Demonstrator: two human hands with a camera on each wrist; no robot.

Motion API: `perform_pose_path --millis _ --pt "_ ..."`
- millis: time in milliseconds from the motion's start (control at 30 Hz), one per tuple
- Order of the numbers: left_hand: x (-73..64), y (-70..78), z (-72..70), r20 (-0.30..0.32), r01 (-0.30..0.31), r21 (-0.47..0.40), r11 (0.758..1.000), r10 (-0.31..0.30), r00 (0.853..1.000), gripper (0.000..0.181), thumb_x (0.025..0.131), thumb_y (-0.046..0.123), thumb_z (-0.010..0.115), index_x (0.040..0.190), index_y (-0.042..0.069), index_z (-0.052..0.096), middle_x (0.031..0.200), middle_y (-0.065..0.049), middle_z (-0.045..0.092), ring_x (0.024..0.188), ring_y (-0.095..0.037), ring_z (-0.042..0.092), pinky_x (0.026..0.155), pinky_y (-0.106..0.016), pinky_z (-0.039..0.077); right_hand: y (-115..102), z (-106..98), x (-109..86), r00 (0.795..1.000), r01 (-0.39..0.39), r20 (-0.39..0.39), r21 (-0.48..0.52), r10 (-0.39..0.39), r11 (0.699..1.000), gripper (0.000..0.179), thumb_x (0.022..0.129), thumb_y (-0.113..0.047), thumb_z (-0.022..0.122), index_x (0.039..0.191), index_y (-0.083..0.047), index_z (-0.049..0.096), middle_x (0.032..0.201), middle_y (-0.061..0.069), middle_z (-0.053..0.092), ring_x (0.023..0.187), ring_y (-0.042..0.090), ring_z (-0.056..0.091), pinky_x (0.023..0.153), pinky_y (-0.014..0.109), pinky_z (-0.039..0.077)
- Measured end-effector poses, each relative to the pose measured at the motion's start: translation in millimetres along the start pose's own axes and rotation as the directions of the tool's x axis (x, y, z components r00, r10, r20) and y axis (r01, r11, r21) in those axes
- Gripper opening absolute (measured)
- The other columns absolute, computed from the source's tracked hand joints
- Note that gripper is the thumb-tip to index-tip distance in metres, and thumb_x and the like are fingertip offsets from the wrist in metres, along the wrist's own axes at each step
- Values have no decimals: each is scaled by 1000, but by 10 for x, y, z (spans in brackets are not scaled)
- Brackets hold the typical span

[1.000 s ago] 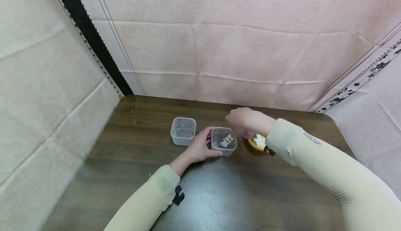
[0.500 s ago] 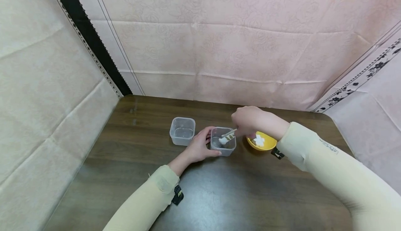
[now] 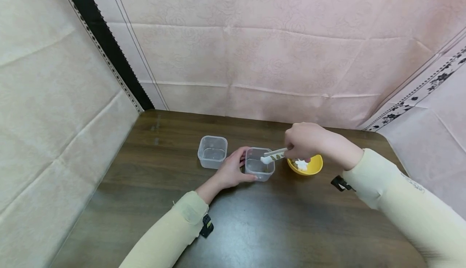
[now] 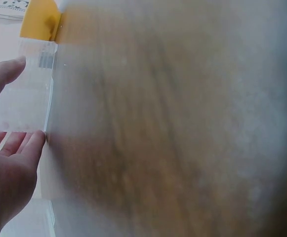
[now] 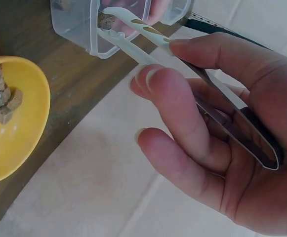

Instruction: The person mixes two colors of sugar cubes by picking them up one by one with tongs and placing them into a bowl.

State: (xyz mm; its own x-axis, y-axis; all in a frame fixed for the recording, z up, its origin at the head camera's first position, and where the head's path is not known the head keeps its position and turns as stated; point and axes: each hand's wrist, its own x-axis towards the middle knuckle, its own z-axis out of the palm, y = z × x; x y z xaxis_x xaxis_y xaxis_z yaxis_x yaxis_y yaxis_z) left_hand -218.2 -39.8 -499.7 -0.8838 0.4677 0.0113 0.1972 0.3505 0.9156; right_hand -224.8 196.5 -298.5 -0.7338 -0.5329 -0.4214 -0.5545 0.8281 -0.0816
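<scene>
My left hand (image 3: 233, 171) holds a clear plastic box (image 3: 260, 175) by its side, thumb in front and fingers behind. In the left wrist view the thumb and fingers span the clear box (image 4: 27, 98). My right hand (image 3: 309, 140) pinches small tongs (image 3: 274, 155) with white, patterned tips, which point over that box's right rim. In the right wrist view a brown cube (image 5: 106, 20) shows between the tong tips; whether they grip it I cannot tell. A yellow bowl (image 3: 314, 165) stands beneath the right hand, with brown cubes (image 5: 5, 106) and white pieces (image 3: 301, 164) in it.
A second clear plastic box (image 3: 212, 155) stands left of the held one. All rest on a dark wooden table (image 3: 174, 203). A pale cloth (image 3: 273, 58) hangs behind the table's far edge.
My right hand has moved right, drawing the tongs from low inside the box to its right rim. More of the yellow bowl shows. The left hand and both boxes stay put.
</scene>
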Motion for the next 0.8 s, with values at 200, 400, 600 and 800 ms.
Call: perform_pose_path --millis 200,400,600,800 --pt "4 -1 2 3 -1 1 1000 1 1000 90 81 13 95 156 9 45 156 -15 51 144 -28 54 119 -36 46 73 11 -112 999 17 -44 27 -16 999 33 95 -20 70 62 -23 67 51 -14 59 47 5 60 48 25 40" --pt "15 -13 -2 1 -11 5 1000 11 1000 90 81 13 96 156 9 45 155 -15 51 144 -28 54 119 -35 46 81 -14 -197 997 20 -73 61 -15 998 35 95 -21 71 60 -21 65 51 -14 58 46 5 60 47 26 42" --pt "18 -15 0 2 -15 9 1000 15 1000 90 81 12 96 155 9 45 155 -15 52 143 -27 55 119 -35 47 79 -60 -283 992 50 -120 72 -41 996 33 94 -19 69 62 -24 65 52 -14 57 47 4 59 49 27 45" --pt "14 -15 -1 -3 -14 0 1000 14 1000 90 80 12 96 154 8 46 154 -15 53 142 -28 55 118 -36 47 121 -69 -380 987 37 -160 61 -27 997 35 97 -23 70 63 -24 63 55 -14 54 48 4 57 51 27 48"
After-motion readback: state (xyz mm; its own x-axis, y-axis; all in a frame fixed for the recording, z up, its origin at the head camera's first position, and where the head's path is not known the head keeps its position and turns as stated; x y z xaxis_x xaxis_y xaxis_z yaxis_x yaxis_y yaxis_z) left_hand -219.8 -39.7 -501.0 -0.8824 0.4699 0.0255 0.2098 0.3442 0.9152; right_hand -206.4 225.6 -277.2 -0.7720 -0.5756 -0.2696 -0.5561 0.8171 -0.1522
